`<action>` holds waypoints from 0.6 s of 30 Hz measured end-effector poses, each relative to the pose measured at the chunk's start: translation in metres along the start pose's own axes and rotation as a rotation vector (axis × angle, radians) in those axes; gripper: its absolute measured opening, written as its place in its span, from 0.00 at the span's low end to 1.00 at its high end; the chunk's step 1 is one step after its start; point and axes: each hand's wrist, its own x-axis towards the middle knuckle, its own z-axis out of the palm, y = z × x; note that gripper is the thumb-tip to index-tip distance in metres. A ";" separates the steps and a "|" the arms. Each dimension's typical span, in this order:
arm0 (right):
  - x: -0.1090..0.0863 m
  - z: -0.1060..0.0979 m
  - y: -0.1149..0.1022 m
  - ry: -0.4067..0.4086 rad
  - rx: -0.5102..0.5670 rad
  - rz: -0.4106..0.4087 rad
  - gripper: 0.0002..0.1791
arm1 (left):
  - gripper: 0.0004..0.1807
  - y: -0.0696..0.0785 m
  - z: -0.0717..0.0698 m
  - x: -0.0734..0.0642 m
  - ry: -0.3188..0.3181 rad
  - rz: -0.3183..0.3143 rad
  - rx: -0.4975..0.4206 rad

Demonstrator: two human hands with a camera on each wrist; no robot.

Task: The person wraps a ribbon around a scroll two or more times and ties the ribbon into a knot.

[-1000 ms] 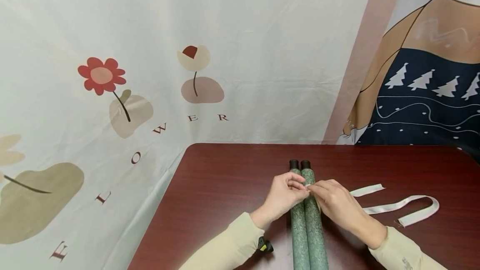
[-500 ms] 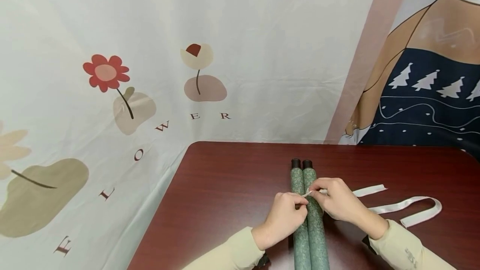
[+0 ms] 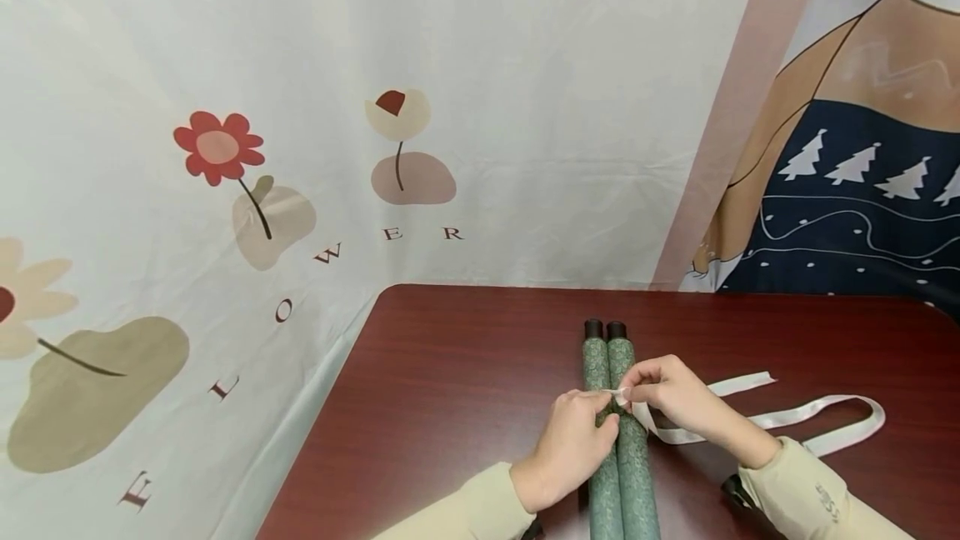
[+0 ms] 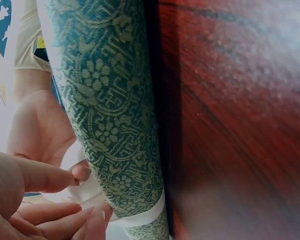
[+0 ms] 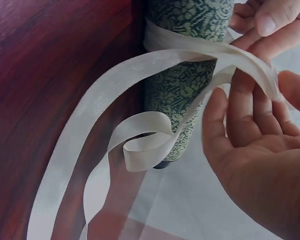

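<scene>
Two long rolls in green patterned brocade, a left roll (image 3: 596, 361) and a right roll (image 3: 636, 473), lie side by side on the table, black knobs (image 3: 617, 329) at their far ends. A white satin ribbon (image 3: 787, 417) is wrapped around them. Over the rolls, my right hand (image 3: 675, 394) pinches the ribbon between thumb and fingers. My left hand (image 3: 566, 448) holds a short stretch at its index finger, its thumb apart. The right wrist view has both ribbon tails (image 5: 90, 115) hanging away, one curled into a loop. Fingers partly hide the crossing.
The dark red wooden table (image 3: 465, 357) ends at a white printed cloth (image 3: 525, 107) behind it. To the right of the rolls the ribbon's loose ends trail across the tabletop. A black strap piece (image 3: 738, 492) shows under the right sleeve.
My left hand has moved down and turned over the rolls, its thumb now apart from the index finger. My right hand has drawn the ribbon slightly, and a slack loop now shows beside the rolls.
</scene>
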 end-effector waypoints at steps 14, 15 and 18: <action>0.000 -0.007 0.003 -0.105 0.172 0.072 0.08 | 0.10 -0.006 0.019 0.007 0.169 0.155 0.039; 0.000 -0.008 0.002 -0.112 0.171 0.073 0.08 | 0.10 -0.007 0.019 0.007 0.170 0.160 0.034; 0.000 -0.009 0.002 -0.128 0.163 0.073 0.08 | 0.09 -0.009 0.018 0.009 0.153 0.161 0.004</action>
